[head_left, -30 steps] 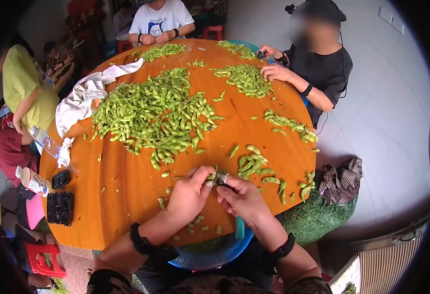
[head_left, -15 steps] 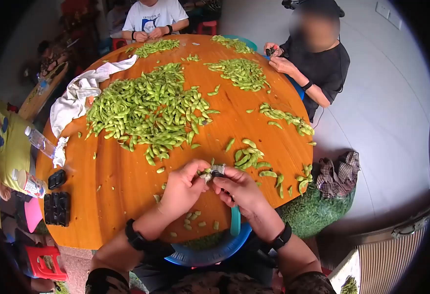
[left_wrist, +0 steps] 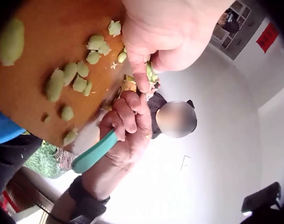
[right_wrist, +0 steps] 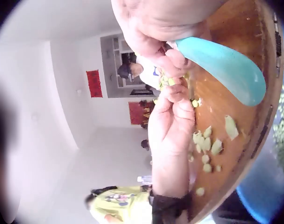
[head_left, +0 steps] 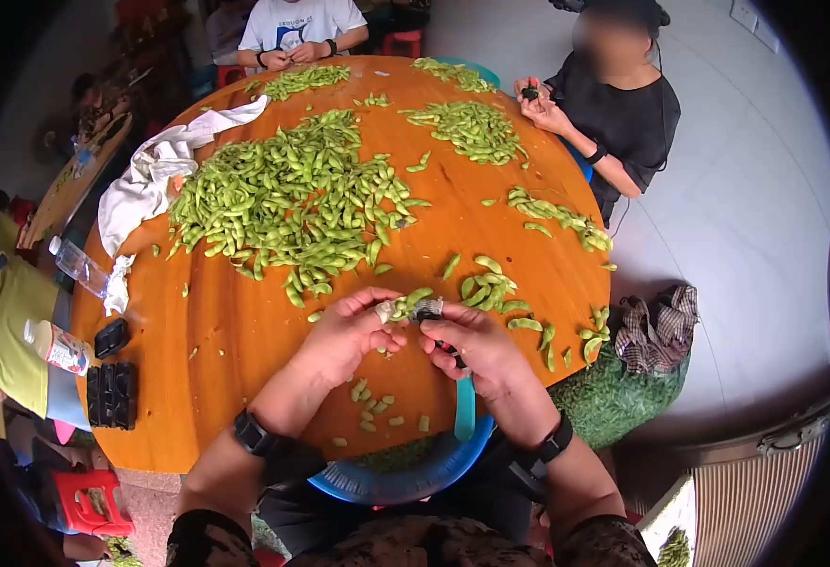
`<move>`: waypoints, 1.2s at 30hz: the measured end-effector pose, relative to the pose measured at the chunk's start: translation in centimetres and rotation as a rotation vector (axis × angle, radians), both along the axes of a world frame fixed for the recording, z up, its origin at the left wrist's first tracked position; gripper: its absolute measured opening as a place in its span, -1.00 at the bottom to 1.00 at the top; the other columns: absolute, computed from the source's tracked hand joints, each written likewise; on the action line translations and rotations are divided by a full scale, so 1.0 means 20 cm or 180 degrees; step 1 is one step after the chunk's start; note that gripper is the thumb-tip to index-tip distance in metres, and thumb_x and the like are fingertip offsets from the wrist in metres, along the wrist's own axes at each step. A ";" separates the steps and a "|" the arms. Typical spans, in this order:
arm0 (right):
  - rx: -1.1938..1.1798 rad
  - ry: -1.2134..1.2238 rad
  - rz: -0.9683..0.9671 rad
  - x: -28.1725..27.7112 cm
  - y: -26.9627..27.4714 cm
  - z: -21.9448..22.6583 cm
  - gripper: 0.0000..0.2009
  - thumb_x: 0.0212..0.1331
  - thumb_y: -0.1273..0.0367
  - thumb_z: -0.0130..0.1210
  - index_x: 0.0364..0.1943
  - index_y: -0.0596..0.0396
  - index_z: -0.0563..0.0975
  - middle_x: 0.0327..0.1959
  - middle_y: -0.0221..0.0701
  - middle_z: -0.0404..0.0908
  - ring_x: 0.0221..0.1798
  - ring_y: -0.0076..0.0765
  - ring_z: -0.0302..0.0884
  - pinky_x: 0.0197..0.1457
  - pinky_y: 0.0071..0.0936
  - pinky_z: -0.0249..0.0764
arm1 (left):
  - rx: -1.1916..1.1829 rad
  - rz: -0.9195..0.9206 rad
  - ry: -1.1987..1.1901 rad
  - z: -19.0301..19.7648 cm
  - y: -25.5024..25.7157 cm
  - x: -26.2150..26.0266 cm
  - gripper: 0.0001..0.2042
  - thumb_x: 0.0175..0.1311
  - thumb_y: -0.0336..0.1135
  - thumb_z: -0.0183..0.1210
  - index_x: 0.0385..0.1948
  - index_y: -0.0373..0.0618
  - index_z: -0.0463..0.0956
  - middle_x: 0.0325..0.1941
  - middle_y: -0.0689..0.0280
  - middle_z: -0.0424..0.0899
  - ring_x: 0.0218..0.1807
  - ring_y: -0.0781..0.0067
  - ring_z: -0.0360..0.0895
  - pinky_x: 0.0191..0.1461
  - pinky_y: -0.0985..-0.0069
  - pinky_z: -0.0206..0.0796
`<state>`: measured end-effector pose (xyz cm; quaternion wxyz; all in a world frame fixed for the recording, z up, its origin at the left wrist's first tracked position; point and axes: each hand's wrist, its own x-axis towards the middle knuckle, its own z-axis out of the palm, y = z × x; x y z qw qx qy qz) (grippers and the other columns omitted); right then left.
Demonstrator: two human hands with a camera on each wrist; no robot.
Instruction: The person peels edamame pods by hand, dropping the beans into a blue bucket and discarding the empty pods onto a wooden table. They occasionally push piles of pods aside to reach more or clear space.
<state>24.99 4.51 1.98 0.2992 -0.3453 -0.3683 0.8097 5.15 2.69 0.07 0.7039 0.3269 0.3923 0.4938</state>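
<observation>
My left hand (head_left: 335, 335) pinches green soybean pods (head_left: 418, 296) over the near part of the round wooden table (head_left: 216, 397). Whitish wrapping shows at its fingertips. Right beside it, my right hand (head_left: 481, 345) grips a tool with a teal handle (head_left: 465, 408); the handle sticks out below the little finger, slanting down in the right wrist view. Fingers hide most of the tool's working end, where a dark part meets the pods. Under the hands lie several small cut pod tips (head_left: 368, 416), seen larger in the left wrist view (left_wrist: 69, 74).
A large heap of pods (head_left: 283, 203) covers the table's middle; smaller piles lie right and beyond. A blue basin (head_left: 387, 482) sits below the near edge. Left are a white cloth (head_left: 146, 184), bottle (head_left: 79, 267) and black tray (head_left: 111, 395). A person in black (head_left: 623, 132) sits right.
My hands have shifted slightly, with more of the pods now showing between the fingertips. The teal handle hangs more upright. A person in yellow at the left has moved.
</observation>
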 end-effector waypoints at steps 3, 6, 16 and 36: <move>0.0451 -0.0547 -0.0288 -0.04 -0.04 0.03 -0.89 0.25 0.44 0.01 -0.22 0.10 0.54 -0.57 -0.53 0.45 -0.70 -0.70 0.25 -0.72 -0.71 0.07 | 0.0906 0.0202 0.0964 -0.03 -0.02 0.04 -0.85 0.30 -0.53 0.04 -0.13 -0.21 0.42 -0.31 0.35 0.57 -0.43 0.60 0.53 -0.35 0.64 0.42; 0.0601 -0.0638 -0.0362 -0.07 -0.06 0.04 -0.92 0.26 0.46 -0.01 -0.28 0.09 0.53 -0.58 -0.54 0.44 -0.71 -0.70 0.24 -0.72 -0.71 0.08 | 0.1202 0.0328 0.1843 -0.01 -0.04 0.06 -0.85 0.27 -0.60 0.02 -0.17 -0.20 0.38 -0.36 0.43 0.52 -0.45 0.68 0.50 -0.38 0.70 0.39; 0.0965 -0.0919 -0.0387 -0.08 -0.13 0.02 -0.90 0.23 0.48 0.01 -0.22 0.06 0.53 -0.58 -0.57 0.44 -0.69 -0.76 0.25 -0.69 -0.74 0.14 | 0.1936 0.0055 0.2774 0.00 -0.04 0.02 -0.78 0.15 -0.60 0.05 -0.18 -0.19 0.33 -0.41 0.34 0.51 -0.45 0.60 0.49 -0.39 0.60 0.35; 0.0939 -0.0977 -0.0448 -0.09 -0.13 0.07 -0.88 0.31 0.41 0.00 -0.17 0.07 0.52 -0.54 -0.54 0.48 -0.67 -0.73 0.31 -0.69 -0.75 0.14 | 0.1145 0.0244 0.1421 0.03 -0.05 0.03 -0.94 0.33 -0.52 0.01 -0.23 -0.20 0.42 -0.41 0.46 0.51 -0.48 0.76 0.41 -0.42 0.72 0.30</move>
